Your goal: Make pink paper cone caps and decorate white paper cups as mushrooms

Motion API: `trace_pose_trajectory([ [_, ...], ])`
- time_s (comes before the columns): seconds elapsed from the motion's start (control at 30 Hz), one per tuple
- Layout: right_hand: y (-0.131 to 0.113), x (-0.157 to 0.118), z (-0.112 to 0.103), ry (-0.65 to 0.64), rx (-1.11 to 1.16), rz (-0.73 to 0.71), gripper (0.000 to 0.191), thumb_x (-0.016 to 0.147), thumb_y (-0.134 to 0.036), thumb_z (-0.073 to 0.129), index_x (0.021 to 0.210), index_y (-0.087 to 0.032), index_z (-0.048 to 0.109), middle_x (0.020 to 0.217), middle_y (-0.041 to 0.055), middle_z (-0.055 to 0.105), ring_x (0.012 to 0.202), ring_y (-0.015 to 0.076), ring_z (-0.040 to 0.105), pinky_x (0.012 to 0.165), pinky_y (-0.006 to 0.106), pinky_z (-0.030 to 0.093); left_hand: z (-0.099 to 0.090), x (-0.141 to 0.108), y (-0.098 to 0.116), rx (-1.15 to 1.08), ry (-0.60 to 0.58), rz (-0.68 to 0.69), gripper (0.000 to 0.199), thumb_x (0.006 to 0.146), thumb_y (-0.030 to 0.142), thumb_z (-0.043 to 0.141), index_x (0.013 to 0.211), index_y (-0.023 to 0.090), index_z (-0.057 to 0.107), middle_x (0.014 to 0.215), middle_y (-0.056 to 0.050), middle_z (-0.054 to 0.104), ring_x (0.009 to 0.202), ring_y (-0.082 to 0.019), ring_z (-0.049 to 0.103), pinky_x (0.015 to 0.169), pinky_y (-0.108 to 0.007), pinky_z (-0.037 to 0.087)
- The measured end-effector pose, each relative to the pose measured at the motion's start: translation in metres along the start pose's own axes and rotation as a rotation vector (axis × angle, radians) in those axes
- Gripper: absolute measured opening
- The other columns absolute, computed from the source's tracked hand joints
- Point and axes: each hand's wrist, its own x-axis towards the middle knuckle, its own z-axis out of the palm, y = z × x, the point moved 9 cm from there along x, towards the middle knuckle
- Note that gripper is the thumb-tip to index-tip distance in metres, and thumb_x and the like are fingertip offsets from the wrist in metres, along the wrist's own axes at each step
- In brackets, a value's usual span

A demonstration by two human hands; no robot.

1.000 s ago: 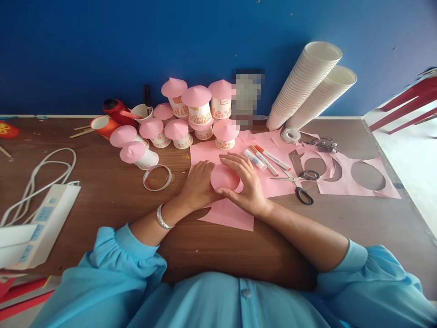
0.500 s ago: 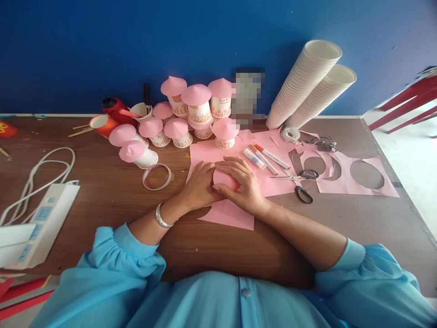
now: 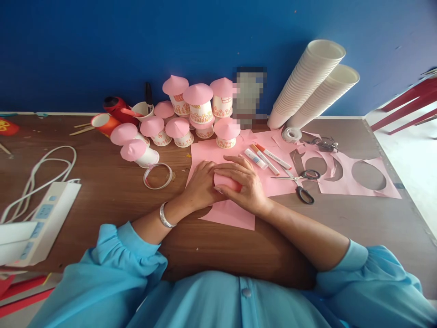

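Between my two hands, over the middle of the table, is a small pink paper piece (image 3: 228,182), curved like a cone roof and mostly hidden. My left hand (image 3: 202,186) is closed against its left side, fingertips out of sight. Fingers of my right hand (image 3: 249,189) curl over its top, with the thumb along the near edge. Under the hands lies pink paper (image 3: 239,215). To the right of them rest a white glue tube (image 3: 256,158), markers (image 3: 275,157) and black-handled scissors (image 3: 305,195) with blades apart.
Several paper cups with pink cone roofs (image 3: 198,93) stand behind my hands. Two tall stacks of white cups (image 3: 309,82) lean at the blue wall. A tape roll (image 3: 292,134), cut-out pink paper (image 3: 344,187), a paper ring (image 3: 157,176) and a power strip (image 3: 51,218) lie around.
The whole view has shifted slightly. Both hands keep the same hold on the pink paper piece, with the right fingers only a little differently placed.
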Motion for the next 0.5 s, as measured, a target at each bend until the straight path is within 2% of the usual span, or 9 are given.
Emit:
trace_pose_trajectory([
  [0.13,-0.0006,-0.0004,0.0002,0.008,-0.015,-0.022,0.028,0.096,-0.041,0.07,0.119,-0.026,0.076,0.122,0.006,0.08,0.134,0.0312,0.061,0.117,0.056,0.043,0.0017,-0.0004,-0.0025,0.02,-0.009,-0.011,0.046,0.071,0.032,0.08,0.111,0.016,0.064,0.107,-0.01,0.067,0.103,-0.031,0.061,0.094,-0.049,0.05],
  [0.3,-0.0042,0.0011,-0.002,0.004,-0.024,-0.051,0.04,0.094,-0.05,0.071,0.126,-0.026,0.073,0.128,0.0081,0.077,0.136,0.033,0.059,0.117,0.059,0.043,0.002,-0.0014,-0.0047,-0.014,0.004,-0.014,0.051,0.071,0.033,0.08,0.115,0.015,0.063,0.111,-0.011,0.067,0.105,-0.032,0.061,0.094,-0.051,0.05],
  [0.4,-0.0052,0.0016,-0.0002,-0.026,-0.012,-0.053,0.035,0.095,-0.047,0.07,0.124,-0.027,0.074,0.126,0.0073,0.078,0.136,0.0327,0.059,0.117,0.06,0.043,0.0029,-0.0015,-0.0046,-0.011,-0.01,-0.011,0.052,0.071,0.032,0.08,0.118,0.019,0.063,0.114,-0.01,0.066,0.107,-0.032,0.061,0.098,-0.051,0.049],
  [0.5,-0.0045,0.0011,0.0022,-0.034,-0.008,-0.047,0.029,0.096,-0.042,0.069,0.119,-0.027,0.076,0.122,0.0063,0.079,0.134,0.0324,0.061,0.117,0.06,0.042,0.0029,-0.0012,-0.0038,0.021,-0.023,-0.014,0.044,0.072,0.033,0.08,0.11,0.018,0.065,0.106,-0.009,0.065,0.102,-0.031,0.06,0.094,-0.049,0.05],
])
